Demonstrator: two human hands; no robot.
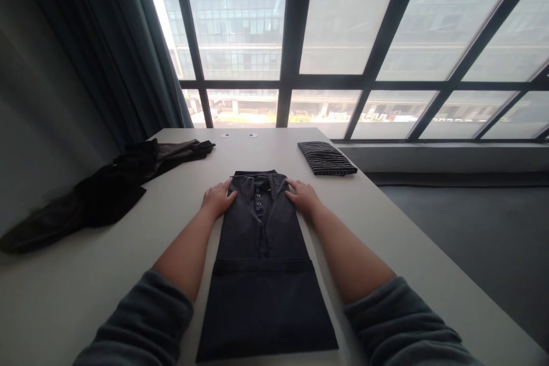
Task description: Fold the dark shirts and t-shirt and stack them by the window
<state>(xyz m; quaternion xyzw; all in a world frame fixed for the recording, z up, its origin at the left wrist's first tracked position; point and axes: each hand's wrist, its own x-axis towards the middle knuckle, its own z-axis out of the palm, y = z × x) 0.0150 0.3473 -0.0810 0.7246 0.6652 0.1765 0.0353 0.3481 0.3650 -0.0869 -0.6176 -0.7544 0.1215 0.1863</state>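
The garment (262, 309) lies folded mid-table (257, 153), long axis running near to far. The left hand (218, 199) touches its far left edge, the right hand (304, 197) its far right, hands apart and equally close; whether they pinch, I cannot tell. Striped cloth (326, 158) lies far right, black clothes (112, 190) left.

A tall window (244, 23) with a dark frame (295, 28) fills the far side of the room. Bright daylight comes through it, and a pale building (257, 6) stands outside. At left hangs a dark blue-grey curtain (111, 40); the dim grey surface beside it is probably a wall (30, 143). A long white table (373, 223) reaches toward the glass. To its right lies grey floor (458, 234), in shadow.
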